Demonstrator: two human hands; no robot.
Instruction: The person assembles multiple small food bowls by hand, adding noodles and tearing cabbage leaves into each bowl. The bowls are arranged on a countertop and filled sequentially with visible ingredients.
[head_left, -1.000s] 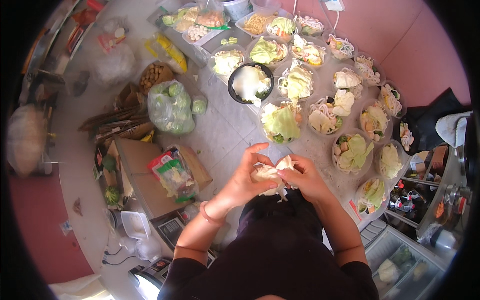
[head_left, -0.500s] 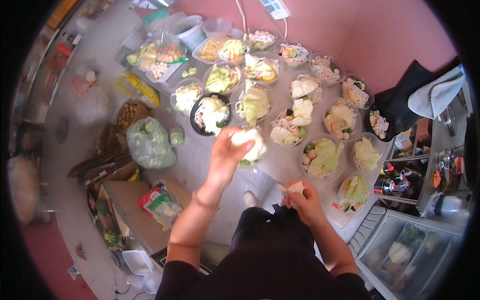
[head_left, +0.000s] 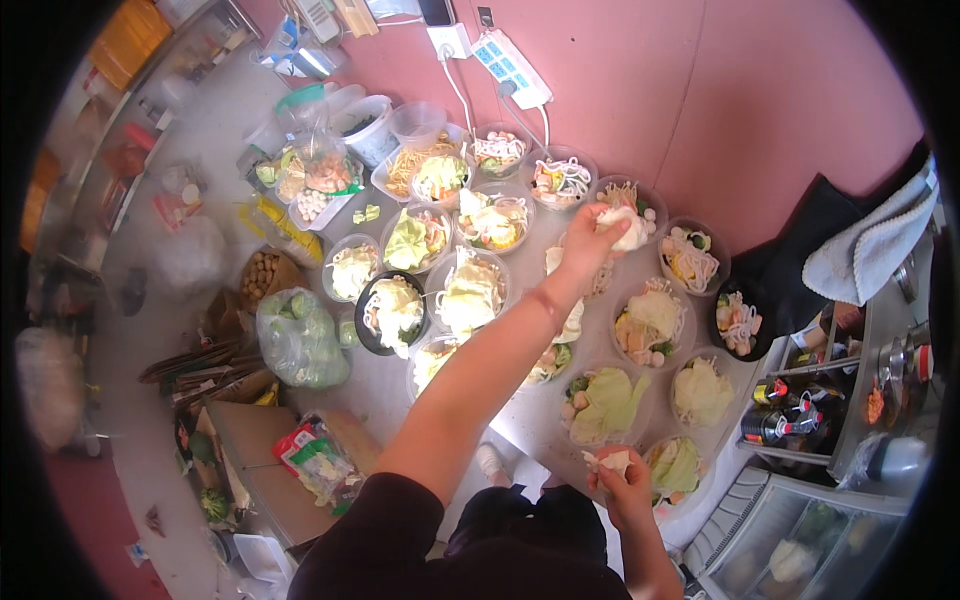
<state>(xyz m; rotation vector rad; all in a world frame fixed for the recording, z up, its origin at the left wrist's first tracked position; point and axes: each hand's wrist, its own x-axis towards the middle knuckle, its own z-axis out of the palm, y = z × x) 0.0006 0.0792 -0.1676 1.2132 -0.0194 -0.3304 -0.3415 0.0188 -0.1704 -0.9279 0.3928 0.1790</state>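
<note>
My left arm stretches far across the table, and my left hand (head_left: 588, 245) pinches a pale cabbage leaf (head_left: 628, 230). It hangs over a clear bowl (head_left: 648, 205) of noodles and mushrooms near the back wall. Close to my body, my right hand (head_left: 626, 490) is closed around another pale piece of cabbage leaf (head_left: 606, 460), beside a bowl topped with leaf (head_left: 675, 465). Several round bowls of noodles and vegetables cover the table, many with a leaf on top. Two are black, one at the middle left (head_left: 395, 312) and one at the right (head_left: 740, 325). My left forearm hides some bowls.
A bag of cabbages (head_left: 303, 340) stands left of the bowls, near a sack of small brown round items (head_left: 265, 275). Tubs (head_left: 370, 135) crowd the back left. A power strip (head_left: 512, 68) hangs on the pink wall. An open cardboard box (head_left: 250, 440) and a glass-topped chest (head_left: 800, 545) flank me.
My left hand has moved from the middle of the table to the far right with the leaf in it. My right hand stays low, still holding its piece. The view has shifted.
</note>
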